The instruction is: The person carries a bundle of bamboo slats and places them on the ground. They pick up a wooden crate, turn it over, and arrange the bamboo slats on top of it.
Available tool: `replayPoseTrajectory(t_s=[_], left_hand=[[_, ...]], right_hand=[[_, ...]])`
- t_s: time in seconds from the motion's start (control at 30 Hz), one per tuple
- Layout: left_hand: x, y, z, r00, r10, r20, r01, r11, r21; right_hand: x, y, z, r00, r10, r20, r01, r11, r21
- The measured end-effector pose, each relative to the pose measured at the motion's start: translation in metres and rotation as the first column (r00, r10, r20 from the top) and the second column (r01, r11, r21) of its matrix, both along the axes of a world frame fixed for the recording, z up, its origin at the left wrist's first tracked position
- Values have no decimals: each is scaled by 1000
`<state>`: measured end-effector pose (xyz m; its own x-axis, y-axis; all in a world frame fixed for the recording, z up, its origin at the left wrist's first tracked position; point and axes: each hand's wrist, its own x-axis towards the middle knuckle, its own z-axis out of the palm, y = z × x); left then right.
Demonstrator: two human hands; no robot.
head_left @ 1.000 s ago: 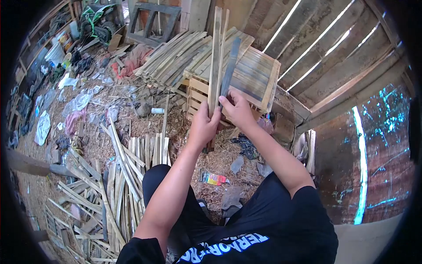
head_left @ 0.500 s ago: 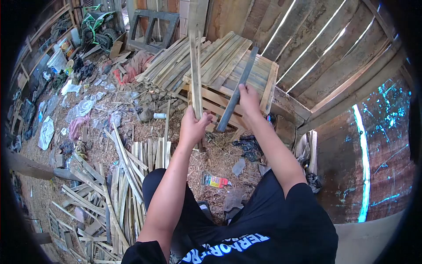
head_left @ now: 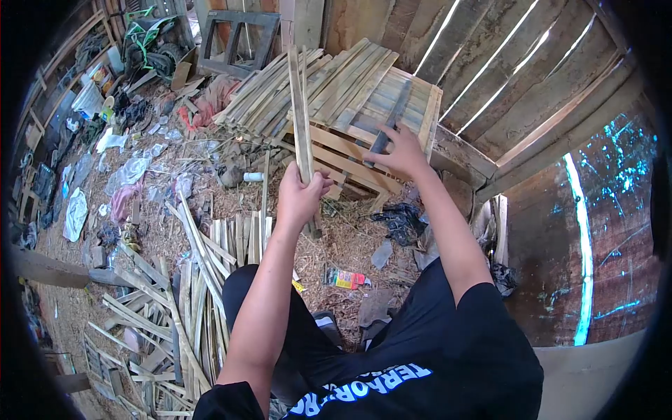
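Observation:
My left hand (head_left: 302, 194) is closed around narrow wooden slats (head_left: 299, 115), held nearly upright in front of me; two long edges show above the fist. A dark grey flat bar (head_left: 397, 108) lies slanted on a low slatted wooden stand (head_left: 420, 105). Over its near end is my right hand (head_left: 406, 152), thumb and fingers spread apart; whether they still touch the bar is hard to tell. Many pale slats (head_left: 350, 84) are laid side by side on the stand, left of the bar.
Loose wooden strips (head_left: 199, 308) are heaped on the ground to my left. A black plastic bag (head_left: 399, 222) and a colourful packet (head_left: 344, 278) lie before my feet. Plank walls (head_left: 483, 77) rise behind the stand. Farther left are scattered rags, plastic and a white bucket (head_left: 88, 100).
My right hand has set the dark bar down on the stand and its fingers have spread. The slats in my left hand have tilted slightly to the left.

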<state>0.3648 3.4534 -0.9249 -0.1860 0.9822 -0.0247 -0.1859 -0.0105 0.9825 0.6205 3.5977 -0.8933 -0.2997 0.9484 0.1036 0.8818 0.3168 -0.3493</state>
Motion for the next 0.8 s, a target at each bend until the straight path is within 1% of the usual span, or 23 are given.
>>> replayPoseTrajectory(t_s=[0.03,0.1,0.17,0.23,0.3,0.33,0.37,0.4,0.47,0.53,0.6,0.63,0.7,0.73,0.8], left_hand=[[2,0,4,1000,9,29,-9,1000,12],[3,1,5,998,32,53,-34,999,29],[4,4,3,995,48,82,-51,998,45],[2,6,2,996,77,36,-79,995,53],[1,3,7,998,63,11,-63,998,29],[1,1,10,999,52,-14,-52,999,5],[0,1,9,999,51,-17,-51,999,5],[-1,2,9,998,48,-45,-47,999,7],[0,3,6,996,45,-73,-44,999,10],[2,2,6,998,57,-40,-56,998,20],[1,2,6,998,59,-13,-58,998,26],[0,1,5,998,56,16,-57,998,29],[-2,0,4,997,70,6,-71,997,32],[-2,-1,5,997,82,3,-82,996,35],[-4,-2,7,996,83,-30,-83,996,17]], right_hand=[[-1,-3,4,1000,6,-2,-6,1000,-1],[-1,-11,7,997,48,66,-48,999,-13],[-1,-15,4,996,61,65,-60,998,-15],[1,-15,1,996,66,62,-65,998,-16],[0,-13,-1,996,57,75,-63,994,92],[-1,-12,-1,996,54,72,-60,994,91],[-2,-11,-1,994,63,-86,-56,994,90],[-5,-11,1,968,72,-240,-52,995,89],[-12,-13,2,965,58,-256,-26,992,124],[-23,-16,-1,961,47,-272,-4,987,159],[-37,-20,-7,935,111,-338,27,925,379],[-43,-18,-11,933,114,-342,26,925,379],[-52,-10,-21,772,24,-636,96,983,154],[-54,-3,-28,769,24,-638,97,984,153],[-56,9,-34,472,-48,-880,142,990,23]])
